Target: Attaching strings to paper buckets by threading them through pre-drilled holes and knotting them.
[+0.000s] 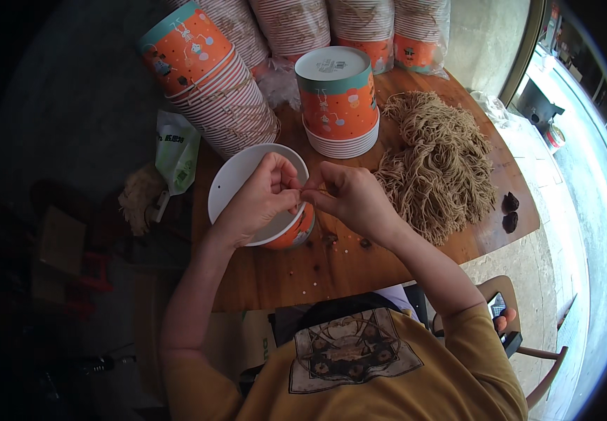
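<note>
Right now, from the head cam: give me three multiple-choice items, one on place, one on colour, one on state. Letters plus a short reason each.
1. Where does the pile of tan string lie?
A. on the table, to the person's right of the hands
B. inside the white bucket
C. on the floor

2. What colour is the outside of the bucket under the hands?
A. blue
B. orange
C. black

3. What are the left hand and right hand doing?
A. resting flat on the table
B. holding a phone
C. pinching a thin string together at the bucket's rim

Answers: 1 A, the string heap sits on the wooden table right of the hands. 2 B, the orange wall shows below the white inside. 3 C, the fingertips of both hands meet over the rim.
</note>
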Demonstrator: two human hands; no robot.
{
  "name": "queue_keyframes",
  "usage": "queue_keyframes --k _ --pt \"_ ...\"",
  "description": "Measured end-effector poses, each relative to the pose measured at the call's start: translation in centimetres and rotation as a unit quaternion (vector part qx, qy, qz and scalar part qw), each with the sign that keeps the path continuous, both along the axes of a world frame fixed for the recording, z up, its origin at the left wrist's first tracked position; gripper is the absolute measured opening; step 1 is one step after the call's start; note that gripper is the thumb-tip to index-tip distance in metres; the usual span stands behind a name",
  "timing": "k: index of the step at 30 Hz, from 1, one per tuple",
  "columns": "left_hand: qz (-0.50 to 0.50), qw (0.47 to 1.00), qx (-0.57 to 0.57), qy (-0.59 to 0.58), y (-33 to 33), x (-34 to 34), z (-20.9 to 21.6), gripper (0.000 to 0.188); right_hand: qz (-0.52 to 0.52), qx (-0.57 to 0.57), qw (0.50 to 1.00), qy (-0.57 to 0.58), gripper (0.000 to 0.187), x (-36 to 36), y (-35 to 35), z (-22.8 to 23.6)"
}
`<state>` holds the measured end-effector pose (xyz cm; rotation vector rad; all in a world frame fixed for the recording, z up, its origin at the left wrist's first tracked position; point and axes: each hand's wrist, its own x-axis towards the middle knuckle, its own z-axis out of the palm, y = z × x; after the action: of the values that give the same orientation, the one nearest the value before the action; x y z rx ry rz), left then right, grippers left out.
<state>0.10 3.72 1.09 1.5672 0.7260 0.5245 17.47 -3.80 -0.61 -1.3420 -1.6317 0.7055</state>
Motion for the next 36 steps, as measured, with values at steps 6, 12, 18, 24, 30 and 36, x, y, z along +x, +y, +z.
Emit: queue_keyframes --k 6,12,18,24,30,36 --pt "-0.040 0.998 -0.047 -0.034 1.0 -1.1 -0.4 0.020 0.013 -0.012 0.999 0.049 0.017 -0.3 0.5 -0.7" --pt "-0.039 0.997 -0.023 0.067 -0.3 -1.2 0.6 0.020 0.003 -0.024 0.999 0.038 0.016 -0.4 0.4 -0.4" --pt "-0.015 0.997 0.030 0.064 -0.5 -1.3 -0.5 0.011 0.008 -0.050 0.998 0.043 0.015 -0.5 0.3 0.1" --pt "0.039 0.957 0.249 0.144 -1.6 -0.6 -0.4 0.007 0.006 -0.040 0.998 0.042 0.015 -0.5 0.1 0.1" --pt "0.072 0.986 0.147 0.031 -1.7 -0.2 -1.4 0.008 -0.006 0.003 1.000 0.021 0.015 -0.8 -0.3 -0.1" --pt "0.069 0.995 0.066 0.010 -1.7 0.2 -0.8 0.009 -0.012 0.027 0.995 0.093 0.013 -1.0 -0.5 -2.1"
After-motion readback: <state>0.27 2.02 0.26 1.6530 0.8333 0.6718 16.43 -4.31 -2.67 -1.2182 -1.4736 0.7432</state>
